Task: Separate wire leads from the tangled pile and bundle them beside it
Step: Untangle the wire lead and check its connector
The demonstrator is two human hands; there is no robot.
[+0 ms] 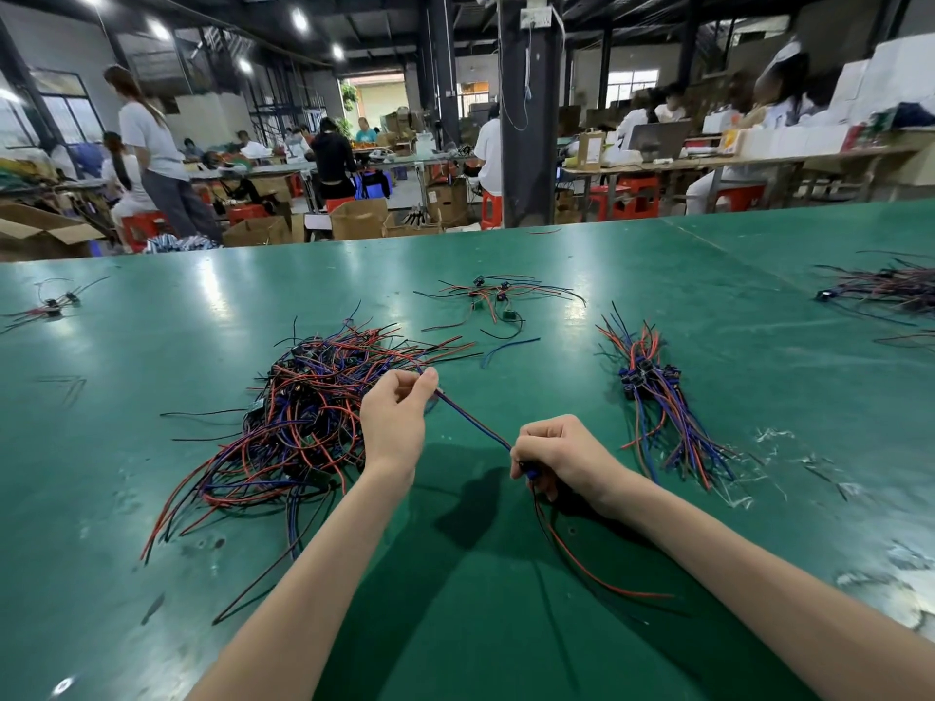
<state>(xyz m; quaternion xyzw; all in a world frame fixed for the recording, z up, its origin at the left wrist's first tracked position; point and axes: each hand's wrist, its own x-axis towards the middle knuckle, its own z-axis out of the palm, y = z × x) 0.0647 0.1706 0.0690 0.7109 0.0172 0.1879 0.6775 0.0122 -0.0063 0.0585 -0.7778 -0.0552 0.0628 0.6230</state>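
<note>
Pinching one lead (pixel 473 419) taut between left hand (pixel 394 422) and right hand (pixel 556 460), the person frees it from the pile (pixel 308 412) at left, so it can join the bundle (pixel 657 402) right.

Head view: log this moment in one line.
left hand pinches lead; right hand grips it; pile left of hands; bundle right of hands

Table (pixel 506 624): glossy smooth green; wire leads (pixel 303 422): shiny plastic insulation.

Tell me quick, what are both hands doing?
Left hand: pinching one wire lead.
Right hand: gripping the same lead's other end.
</note>
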